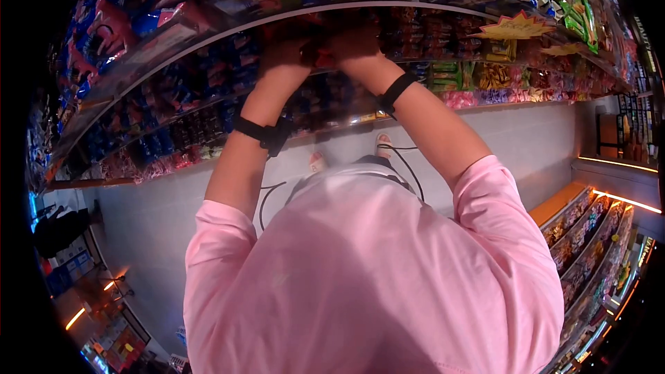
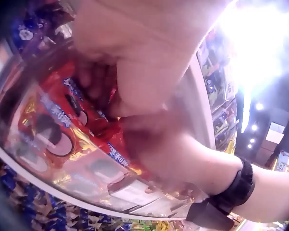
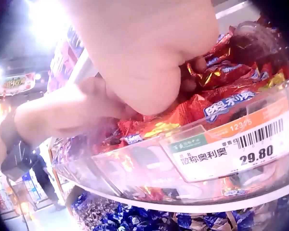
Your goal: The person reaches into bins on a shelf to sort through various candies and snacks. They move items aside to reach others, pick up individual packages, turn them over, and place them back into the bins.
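Observation:
In the head view my left hand and right hand reach side by side into a shaded shelf bin. Red snack packets with blue-and-white lettering fill this clear bin. My left hand comes from above in the left wrist view, its fingers curled at a red packet with the wrapper's edge beside the thumb. Beside it my right hand is low among the packets. In the right wrist view the right hand has bent fingertips against a red-and-gold wrapper; I cannot tell whether it pinches it.
A white price label is on the bin's curved front wall. Blue-wrapped sweets lie in the bin below. Above runs another shelf with a pale front edge. A black cable hangs near the person's legs.

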